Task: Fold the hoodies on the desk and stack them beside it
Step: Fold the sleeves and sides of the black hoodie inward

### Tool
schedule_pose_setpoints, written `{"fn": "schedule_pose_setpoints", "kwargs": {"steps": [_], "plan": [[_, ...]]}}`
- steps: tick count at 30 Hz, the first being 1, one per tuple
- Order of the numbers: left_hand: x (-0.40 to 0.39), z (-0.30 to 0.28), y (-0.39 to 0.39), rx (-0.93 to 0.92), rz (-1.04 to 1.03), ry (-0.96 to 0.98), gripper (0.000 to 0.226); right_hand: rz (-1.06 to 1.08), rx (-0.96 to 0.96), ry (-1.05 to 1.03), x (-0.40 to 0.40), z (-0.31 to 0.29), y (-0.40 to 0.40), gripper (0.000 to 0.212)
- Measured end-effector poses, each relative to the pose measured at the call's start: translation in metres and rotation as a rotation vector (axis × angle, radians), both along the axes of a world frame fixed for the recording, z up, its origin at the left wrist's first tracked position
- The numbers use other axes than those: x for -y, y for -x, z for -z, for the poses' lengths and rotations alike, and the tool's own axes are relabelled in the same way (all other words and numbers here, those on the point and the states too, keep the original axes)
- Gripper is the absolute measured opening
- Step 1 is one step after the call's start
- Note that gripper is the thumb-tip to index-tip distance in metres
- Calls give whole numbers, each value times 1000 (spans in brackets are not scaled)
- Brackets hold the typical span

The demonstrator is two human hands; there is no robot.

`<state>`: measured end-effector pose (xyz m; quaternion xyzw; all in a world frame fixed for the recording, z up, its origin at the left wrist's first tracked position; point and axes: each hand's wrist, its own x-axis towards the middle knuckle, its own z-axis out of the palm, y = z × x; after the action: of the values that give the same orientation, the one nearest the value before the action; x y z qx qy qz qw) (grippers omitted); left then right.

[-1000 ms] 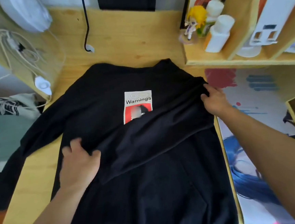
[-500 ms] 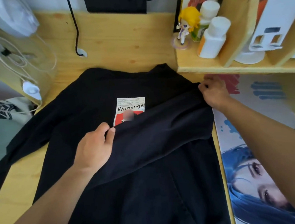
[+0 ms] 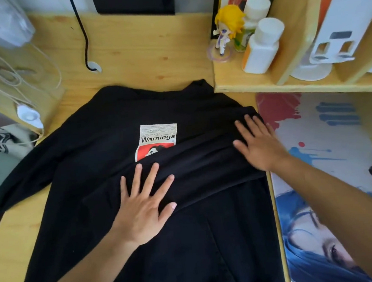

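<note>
Basically, we had both hands flat, fingers spread: left hand [image 3: 142, 214] and right hand [image 3: 259, 143] pressing the folded sleeve [image 3: 205, 168]. Hoodie [image 3: 95, 148] looked soft, limp; we'd grip the free left sleeve.

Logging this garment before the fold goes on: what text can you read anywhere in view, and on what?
"Warnings": bold black word on the printed patch on the black hoodie.
"U.S.A. Match Co.": small line near the patch's top, only barely legible.
Other fine lines on the patch: too small to read.
White bottles on the shelf: no legible label.
</note>
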<state>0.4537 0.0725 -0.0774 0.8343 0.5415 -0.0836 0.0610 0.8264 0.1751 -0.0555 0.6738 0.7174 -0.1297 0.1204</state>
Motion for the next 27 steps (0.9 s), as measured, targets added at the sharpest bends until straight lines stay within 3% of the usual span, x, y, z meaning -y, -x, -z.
{"fn": "schedule_pose_setpoints", "kwargs": {"steps": [3,6,9,13,16,20,27], "plan": [[0,-4,-3,36,-7,-32,70,159,-12,-55,-13,-22,26,61],[-1,-7,-7,93,-247,-86,67,58,-119,-279,13,-22,94,65],[0,-1,2,71,-396,-91,70,-24,-63,-149,32,6,106,71],[6,3,23,74,-392,-73,77,67,-23,-87,21,11,100,69],[14,0,32,83,-379,-82,78,264,-134,-92,22,-12,130,68],[17,-3,32,118,-332,-68,75,-24,-190,-353,54,-25,220,69],[42,-3,91,169,-143,-14,65,-4,-22,-152,60,12,225,75]]}}
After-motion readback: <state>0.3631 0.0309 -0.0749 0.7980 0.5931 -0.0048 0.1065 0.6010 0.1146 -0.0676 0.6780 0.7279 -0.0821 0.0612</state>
